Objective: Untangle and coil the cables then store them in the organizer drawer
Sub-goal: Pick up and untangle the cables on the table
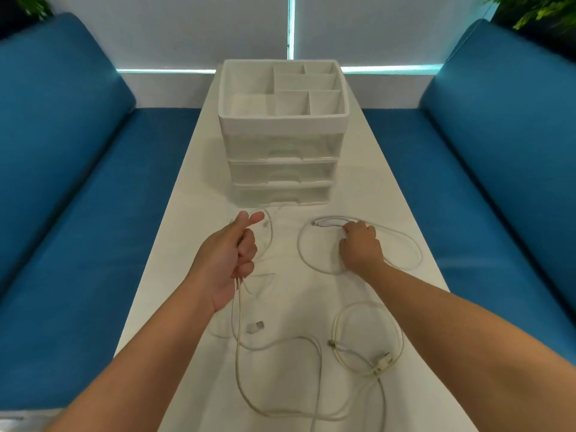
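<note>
Several white cables lie on a long white table [358, 182]. My left hand [232, 254] is raised above the table, fingers closed on a thin white cable [238, 338] that hangs down and trails in loops toward the near edge. My right hand [360, 244] rests palm down on a looped white cable [402, 241], fingers curled on it near its plug end. Another loose cable coil [367, 335] with connectors lies near right. The white organizer [280, 151] stands farther back, its three drawers closed and a divided tray on top.
Blue upholstered benches [78, 198] run along both sides of the narrow table. A white wall and window strip stand behind the organizer. A loose USB plug [255, 327] lies below my left hand.
</note>
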The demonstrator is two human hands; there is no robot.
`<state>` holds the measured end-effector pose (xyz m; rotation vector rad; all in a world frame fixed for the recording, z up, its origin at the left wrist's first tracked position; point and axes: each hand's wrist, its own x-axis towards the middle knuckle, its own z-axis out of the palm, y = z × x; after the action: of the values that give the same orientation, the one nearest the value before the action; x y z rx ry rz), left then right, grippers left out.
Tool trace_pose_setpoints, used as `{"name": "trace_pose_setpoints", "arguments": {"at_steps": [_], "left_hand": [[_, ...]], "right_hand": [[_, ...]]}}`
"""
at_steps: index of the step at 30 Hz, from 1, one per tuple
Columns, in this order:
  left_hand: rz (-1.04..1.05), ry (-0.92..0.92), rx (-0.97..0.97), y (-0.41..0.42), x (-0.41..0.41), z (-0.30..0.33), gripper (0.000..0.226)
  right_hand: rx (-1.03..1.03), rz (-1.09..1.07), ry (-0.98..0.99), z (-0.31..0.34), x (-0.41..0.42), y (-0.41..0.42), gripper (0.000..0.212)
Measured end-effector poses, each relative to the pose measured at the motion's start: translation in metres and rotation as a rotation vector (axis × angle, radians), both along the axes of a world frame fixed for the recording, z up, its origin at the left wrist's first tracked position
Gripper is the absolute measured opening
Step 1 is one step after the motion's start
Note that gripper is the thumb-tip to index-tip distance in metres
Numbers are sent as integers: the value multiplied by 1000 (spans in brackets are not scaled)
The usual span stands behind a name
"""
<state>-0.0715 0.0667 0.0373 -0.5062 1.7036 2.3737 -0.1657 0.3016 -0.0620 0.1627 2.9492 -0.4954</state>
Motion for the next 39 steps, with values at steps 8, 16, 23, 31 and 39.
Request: {"name": "trace_pose_setpoints", "arguments": {"at_steps": [8,16,23,31,39], "left_hand": [[-38,43,-42,13,-4,-13,26],[-62,96,-206,28,3,-30,25],[-34,256,-188,66,15,-15,28],[-86,363,-327,77,37,12,25],[-155,403,-836,71,56,1,14]], "right_hand": [[-165,-189,-80,5,0,-7,39],[-972,-332,-313,60,12,-14,19],[-1340,-321,-284,131,36,-52,27],[-1103,20,-208,168,74,-70,16],[-930,170,-136,164,92,-82,19]]}}
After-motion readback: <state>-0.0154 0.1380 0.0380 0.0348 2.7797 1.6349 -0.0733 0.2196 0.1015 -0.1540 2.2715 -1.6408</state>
